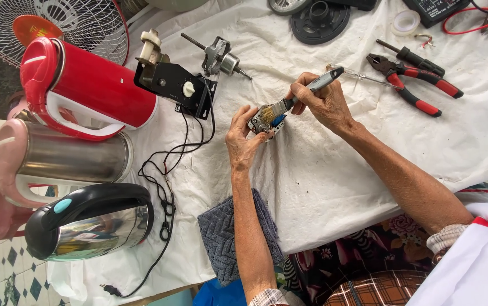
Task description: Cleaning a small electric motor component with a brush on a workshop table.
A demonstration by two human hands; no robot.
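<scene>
While left hand (243,140) pinches small metal part (261,123), likely light, rigid; right hand (323,101) grips stiff paintbrush (289,103) mid-handle.

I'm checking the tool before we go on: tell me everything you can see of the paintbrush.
The paintbrush is small and flat, with pale tan bristles, a metal ferrule and a grey handle with a dark tip. It lies slanted, handle up to the right. The right hand grips the handle; the bristles press on a small metal part held by the left hand above the white cloth.
</scene>
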